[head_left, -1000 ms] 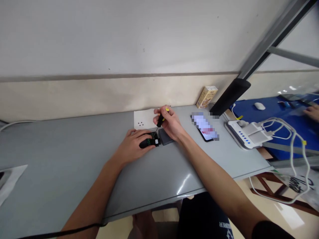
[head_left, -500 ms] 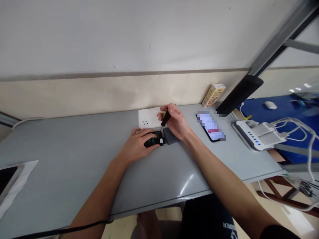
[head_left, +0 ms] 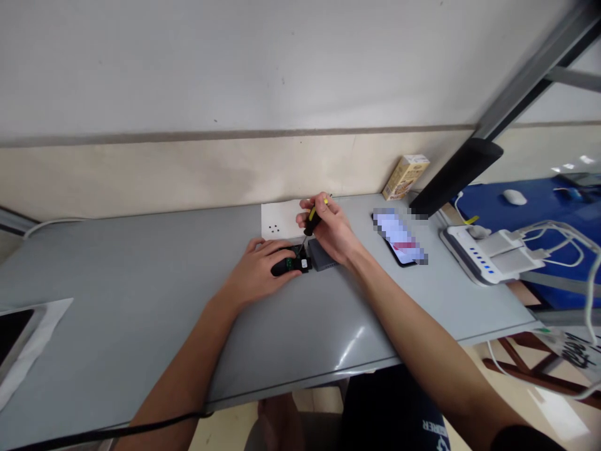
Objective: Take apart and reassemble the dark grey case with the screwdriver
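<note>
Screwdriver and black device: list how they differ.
The screwdriver stands tilted, held in the right hand; the black device lies flat on the table, held down by the left hand. The screwdriver has a yellow-tipped handle; the black device shows green marks and a white label. Both are mostly black.

Glossy grey table (head_left: 141,300); paper sheet (head_left: 277,222).
</note>
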`<state>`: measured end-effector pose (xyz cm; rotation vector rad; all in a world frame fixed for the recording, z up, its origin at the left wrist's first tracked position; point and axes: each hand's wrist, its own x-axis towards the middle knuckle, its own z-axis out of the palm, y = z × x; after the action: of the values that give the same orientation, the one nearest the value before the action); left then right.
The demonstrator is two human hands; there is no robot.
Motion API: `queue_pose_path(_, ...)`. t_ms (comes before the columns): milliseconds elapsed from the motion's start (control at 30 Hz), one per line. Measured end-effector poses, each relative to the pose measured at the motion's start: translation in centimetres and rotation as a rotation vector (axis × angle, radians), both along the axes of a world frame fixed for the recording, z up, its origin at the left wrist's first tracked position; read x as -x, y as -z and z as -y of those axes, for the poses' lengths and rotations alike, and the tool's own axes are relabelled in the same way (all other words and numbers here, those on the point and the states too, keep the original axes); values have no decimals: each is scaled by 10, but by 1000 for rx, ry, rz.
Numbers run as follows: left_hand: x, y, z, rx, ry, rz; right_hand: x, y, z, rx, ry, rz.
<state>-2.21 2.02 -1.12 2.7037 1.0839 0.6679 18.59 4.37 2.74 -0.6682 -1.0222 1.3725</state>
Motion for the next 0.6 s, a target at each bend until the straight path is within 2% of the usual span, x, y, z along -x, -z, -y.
queue_pose_path(167,0,-1,0,1,7,-10,0,3,0,-144,152,230)
queue_pose_path(333,1,-2,1,-7,11,-35,-14,-2,-1,-246,231,577)
queue_pose_path(433,1,-3,1,-2,23,-36,-24,-1,-8,-182,330,526)
queue_pose_path(600,1,-6,2,40,-20,46,-40,7,-21,-112,601,461)
